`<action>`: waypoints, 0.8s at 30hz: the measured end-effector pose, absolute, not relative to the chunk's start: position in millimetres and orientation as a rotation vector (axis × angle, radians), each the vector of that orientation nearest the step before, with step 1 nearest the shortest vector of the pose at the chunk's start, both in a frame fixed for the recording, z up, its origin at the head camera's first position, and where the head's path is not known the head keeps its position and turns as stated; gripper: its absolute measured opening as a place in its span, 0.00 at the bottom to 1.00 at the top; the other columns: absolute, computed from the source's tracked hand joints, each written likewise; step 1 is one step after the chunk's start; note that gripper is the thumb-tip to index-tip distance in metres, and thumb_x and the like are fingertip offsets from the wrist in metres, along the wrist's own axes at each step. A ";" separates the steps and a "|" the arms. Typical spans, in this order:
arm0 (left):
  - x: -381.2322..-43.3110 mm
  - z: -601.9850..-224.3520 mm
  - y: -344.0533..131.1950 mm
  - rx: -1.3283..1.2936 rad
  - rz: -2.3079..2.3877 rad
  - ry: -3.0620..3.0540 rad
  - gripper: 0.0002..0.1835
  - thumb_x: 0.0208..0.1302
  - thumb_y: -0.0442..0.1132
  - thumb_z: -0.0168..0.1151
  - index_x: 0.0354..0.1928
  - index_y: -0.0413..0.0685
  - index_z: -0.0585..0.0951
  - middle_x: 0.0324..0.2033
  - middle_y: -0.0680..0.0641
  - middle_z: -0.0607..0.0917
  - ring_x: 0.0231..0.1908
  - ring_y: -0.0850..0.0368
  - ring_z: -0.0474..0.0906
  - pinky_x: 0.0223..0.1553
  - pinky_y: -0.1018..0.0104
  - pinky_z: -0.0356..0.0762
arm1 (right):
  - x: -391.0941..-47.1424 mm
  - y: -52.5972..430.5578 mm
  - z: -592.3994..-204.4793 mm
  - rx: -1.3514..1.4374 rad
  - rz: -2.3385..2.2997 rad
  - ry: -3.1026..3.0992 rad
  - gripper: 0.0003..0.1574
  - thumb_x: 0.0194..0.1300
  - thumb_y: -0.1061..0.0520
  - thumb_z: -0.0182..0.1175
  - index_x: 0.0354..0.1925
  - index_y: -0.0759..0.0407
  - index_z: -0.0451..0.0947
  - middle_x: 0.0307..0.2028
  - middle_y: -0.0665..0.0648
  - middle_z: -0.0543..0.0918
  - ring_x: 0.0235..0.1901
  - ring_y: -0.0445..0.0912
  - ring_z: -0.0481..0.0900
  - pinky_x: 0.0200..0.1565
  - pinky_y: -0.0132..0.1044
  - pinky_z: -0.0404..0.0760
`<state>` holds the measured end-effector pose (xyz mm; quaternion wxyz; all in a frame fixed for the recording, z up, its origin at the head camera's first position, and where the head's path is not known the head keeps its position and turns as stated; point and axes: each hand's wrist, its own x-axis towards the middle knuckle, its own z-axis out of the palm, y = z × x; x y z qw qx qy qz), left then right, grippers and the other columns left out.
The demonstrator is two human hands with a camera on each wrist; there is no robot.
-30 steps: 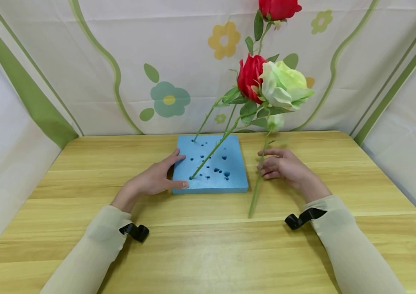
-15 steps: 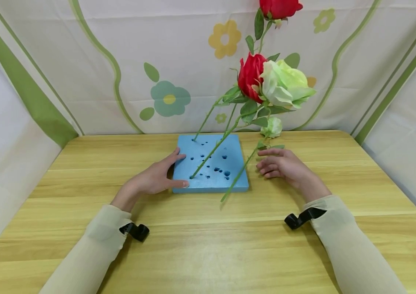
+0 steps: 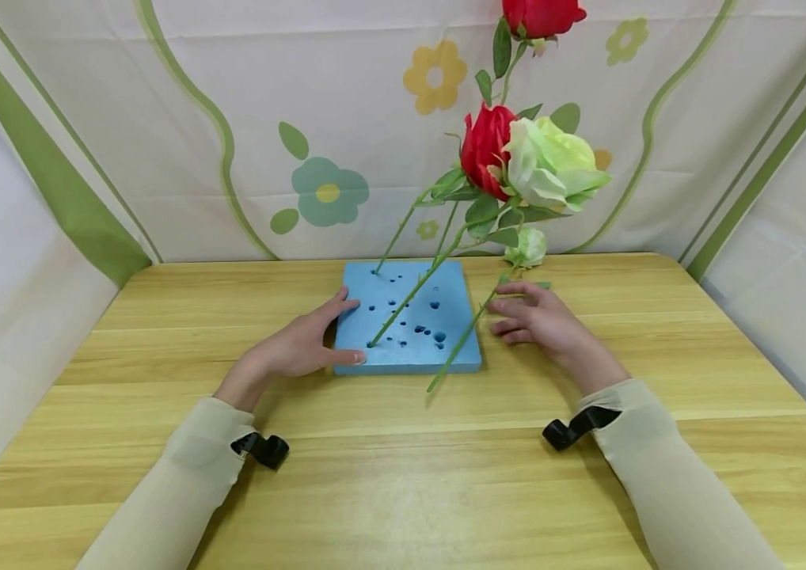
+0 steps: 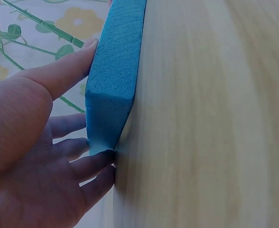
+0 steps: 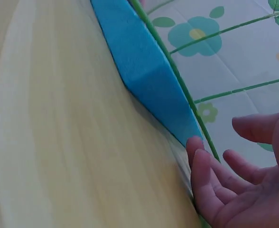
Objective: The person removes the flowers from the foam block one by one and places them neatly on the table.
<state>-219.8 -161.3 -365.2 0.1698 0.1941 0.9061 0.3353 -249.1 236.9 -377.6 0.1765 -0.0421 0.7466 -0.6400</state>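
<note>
My left hand (image 3: 301,342) rests against the left side of a blue foam block (image 3: 456,289), thumb and index fingertip on its top. The fingers look fairly straight in the left wrist view. A white-green artificial rose (image 3: 526,247) lies at the block's right, its bare stem (image 3: 461,342) slanting over the block's right edge. Beside that stem is my right hand (image 3: 537,321), its fingers loosely bent and the thumb apart from them. Its fingertips reach the stem; whether they touch it I cannot tell. The right wrist view shows the stem (image 5: 177,78) along the block's edge.
Two red roses (image 3: 486,150) and a larger white-green rose (image 3: 553,162) lean right, their stems in the block's holes. Several other holes dot the block. Behind the wooden table (image 3: 403,475) hangs a flower-patterned curtain (image 3: 196,190).
The right hand has let go of the white-green rose, which has dropped with its stem end swinging left onto the block. That hand has since moved slightly left towards the stem. The left hand stays.
</note>
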 end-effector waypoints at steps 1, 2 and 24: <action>-219.7 -365.1 -161.3 0.553 0.952 2.576 0.51 0.70 0.57 0.71 0.86 0.55 0.54 0.87 0.48 0.38 0.86 0.40 0.38 0.83 0.35 0.45 | -248.6 235.5 -377.3 -0.118 -1.827 2.101 0.40 0.84 0.51 0.54 0.81 0.64 0.52 0.73 0.69 0.74 0.47 0.42 0.90 0.48 0.34 0.88; -219.6 -365.1 -161.4 0.555 0.952 2.576 0.51 0.70 0.57 0.71 0.86 0.55 0.54 0.87 0.47 0.38 0.86 0.40 0.38 0.83 0.35 0.45 | -248.1 234.1 -376.9 -0.122 -1.845 2.083 0.41 0.84 0.51 0.54 0.82 0.64 0.51 0.75 0.70 0.70 0.50 0.42 0.89 0.50 0.34 0.88; -219.2 -364.8 -162.0 0.566 0.949 2.583 0.51 0.70 0.56 0.71 0.86 0.54 0.54 0.87 0.47 0.39 0.86 0.40 0.39 0.84 0.36 0.45 | -246.8 241.0 -368.6 0.121 -1.823 2.217 0.29 0.79 0.61 0.57 0.70 0.74 0.65 0.33 0.46 0.89 0.31 0.36 0.86 0.36 0.29 0.86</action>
